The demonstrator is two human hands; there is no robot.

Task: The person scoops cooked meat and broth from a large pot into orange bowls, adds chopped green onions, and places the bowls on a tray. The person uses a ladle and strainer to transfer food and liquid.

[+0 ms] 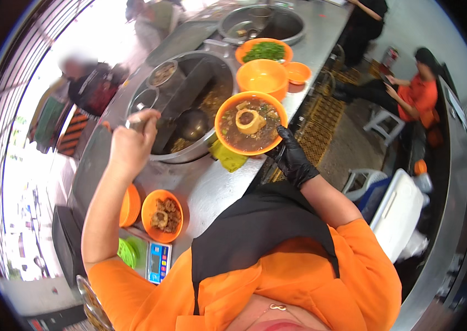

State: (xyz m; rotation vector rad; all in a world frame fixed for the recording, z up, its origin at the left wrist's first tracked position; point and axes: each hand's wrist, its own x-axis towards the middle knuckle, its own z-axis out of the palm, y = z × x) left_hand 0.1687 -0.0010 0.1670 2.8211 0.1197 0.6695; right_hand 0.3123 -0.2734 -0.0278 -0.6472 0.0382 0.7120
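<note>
My right hand point(293, 159), in a black glove, grips the rim of an orange bowl point(222, 138) from its near right side. Brown soup with green bits fills this bowl, and a large ring-shaped marrow bone point(252, 124) sits in the middle. My bare left hand point(132, 140) is closed around a metal ladle handle over the left rim of a big steel pot point(175, 156). The ladle's round bowl point(193, 124) is inside that pot, above chunky brown broth. Beneath the soup bowl, a yellow cloth point(229, 156) lies at the counter edge by the pot.
Stacked orange bowls point(262, 78) and a bowl of chopped greens point(264, 50) stand beyond. A second pot point(227, 31) is at the back. Near my left arm are a bowl of meat point(167, 217) and a digital scale point(159, 262). At right, a person point(417, 91) sits on a stool.
</note>
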